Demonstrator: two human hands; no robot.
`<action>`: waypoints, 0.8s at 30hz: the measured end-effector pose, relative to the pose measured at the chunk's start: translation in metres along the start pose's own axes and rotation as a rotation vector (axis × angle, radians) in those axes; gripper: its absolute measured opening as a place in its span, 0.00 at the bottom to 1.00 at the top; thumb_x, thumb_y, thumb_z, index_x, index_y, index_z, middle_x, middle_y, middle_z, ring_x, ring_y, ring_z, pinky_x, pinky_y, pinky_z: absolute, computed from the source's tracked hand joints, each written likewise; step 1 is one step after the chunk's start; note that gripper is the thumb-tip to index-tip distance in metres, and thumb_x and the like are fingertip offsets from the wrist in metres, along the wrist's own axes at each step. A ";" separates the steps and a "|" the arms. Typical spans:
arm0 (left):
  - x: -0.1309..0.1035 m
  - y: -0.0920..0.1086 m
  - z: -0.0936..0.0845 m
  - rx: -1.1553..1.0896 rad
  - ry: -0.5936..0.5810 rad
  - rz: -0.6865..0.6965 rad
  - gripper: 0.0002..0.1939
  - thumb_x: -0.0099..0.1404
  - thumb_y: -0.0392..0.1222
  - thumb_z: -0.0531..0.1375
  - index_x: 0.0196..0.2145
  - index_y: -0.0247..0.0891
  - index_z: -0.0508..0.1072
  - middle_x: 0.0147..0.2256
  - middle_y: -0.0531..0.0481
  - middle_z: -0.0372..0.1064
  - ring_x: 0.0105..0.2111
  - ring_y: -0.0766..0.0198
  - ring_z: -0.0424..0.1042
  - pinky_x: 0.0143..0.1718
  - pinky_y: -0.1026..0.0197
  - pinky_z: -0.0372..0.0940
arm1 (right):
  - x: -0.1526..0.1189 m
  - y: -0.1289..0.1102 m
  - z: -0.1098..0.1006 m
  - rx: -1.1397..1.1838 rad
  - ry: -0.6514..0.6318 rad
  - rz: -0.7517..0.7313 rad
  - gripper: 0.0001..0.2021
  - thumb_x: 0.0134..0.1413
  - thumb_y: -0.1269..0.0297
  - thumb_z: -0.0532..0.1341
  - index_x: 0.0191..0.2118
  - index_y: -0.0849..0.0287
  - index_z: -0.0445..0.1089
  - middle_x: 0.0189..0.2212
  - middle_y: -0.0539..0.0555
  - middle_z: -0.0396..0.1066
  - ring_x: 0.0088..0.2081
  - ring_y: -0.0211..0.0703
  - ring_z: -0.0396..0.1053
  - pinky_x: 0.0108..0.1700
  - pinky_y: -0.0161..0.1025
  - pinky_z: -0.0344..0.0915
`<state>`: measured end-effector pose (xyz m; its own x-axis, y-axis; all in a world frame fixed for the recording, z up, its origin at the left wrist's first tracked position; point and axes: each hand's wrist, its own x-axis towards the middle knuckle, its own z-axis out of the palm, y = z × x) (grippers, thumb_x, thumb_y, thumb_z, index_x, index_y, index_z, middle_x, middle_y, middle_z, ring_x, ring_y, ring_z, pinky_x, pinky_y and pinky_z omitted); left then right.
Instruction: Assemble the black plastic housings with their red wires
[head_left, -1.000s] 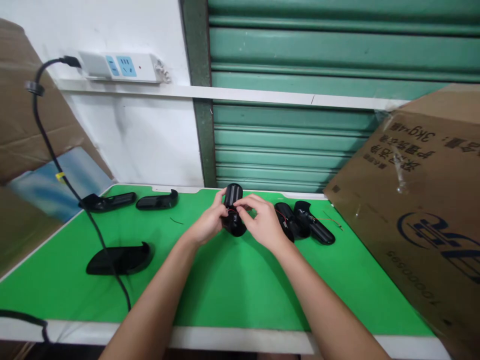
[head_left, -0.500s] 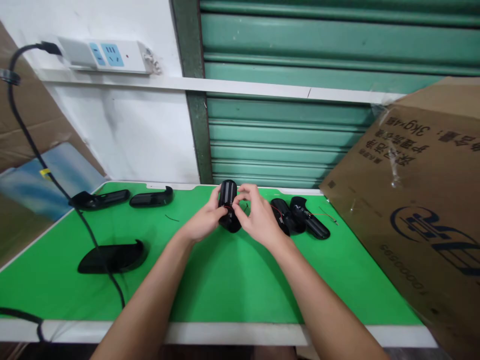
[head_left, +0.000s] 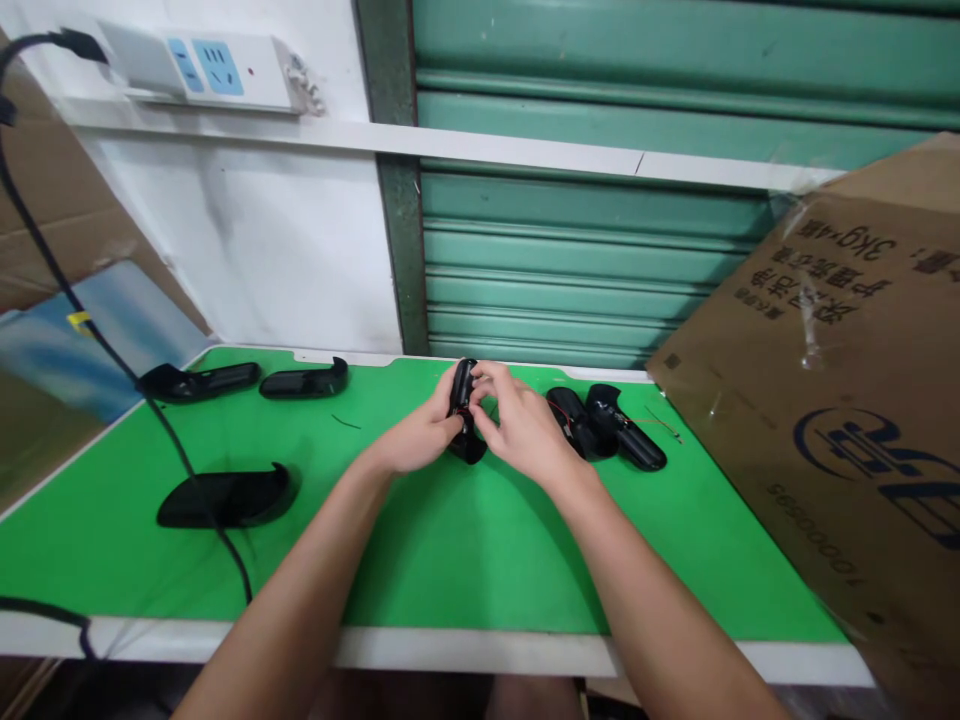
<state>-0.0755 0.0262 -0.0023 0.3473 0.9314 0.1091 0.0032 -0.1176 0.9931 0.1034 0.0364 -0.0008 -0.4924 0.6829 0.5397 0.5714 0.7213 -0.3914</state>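
Note:
My left hand (head_left: pixel 421 430) is closed around a glossy black plastic shell (head_left: pixel 469 446) that stands out over the green mat. A bit of red wire shows at the shell's middle, by my left thumb. My right hand (head_left: pixel 517 415) bends its fingers against the shell's right side, thumb and fingertips drawn together near the wire. Whatever those fingertips pinch is too small to make out. To the right lie two similar black shells, a nearer one (head_left: pixel 576 420) and another (head_left: pixel 637 440), with thin red wires.
Black shell halves lie at left: one at the back (head_left: pixel 202 382), another beside it (head_left: pixel 304 381), a larger one in front (head_left: pixel 217 500). A black cable (head_left: pixel 161 420) hangs across the left side. A cardboard box (head_left: pixel 765 400) leans over the right edge of the green tabletop (head_left: pixel 465 560).
The shell in my left hand has turned and shows a narrower side. My right fingers have moved in closer over it. The whole view has shifted slightly.

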 end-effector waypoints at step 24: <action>0.002 -0.010 0.002 -0.166 -0.071 -0.090 0.43 0.56 0.34 0.61 0.68 0.40 0.55 0.60 0.43 0.66 0.58 0.52 0.65 0.66 0.48 0.53 | -0.001 0.000 0.003 -0.158 0.056 -0.074 0.12 0.65 0.71 0.54 0.51 0.55 0.61 0.39 0.58 0.77 0.41 0.52 0.76 0.43 0.45 0.71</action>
<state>-0.0727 0.0284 -0.0122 0.4178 0.9082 0.0222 -0.1153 0.0287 0.9929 0.1024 0.0361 -0.0037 -0.5016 0.6182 0.6052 0.6336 0.7388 -0.2296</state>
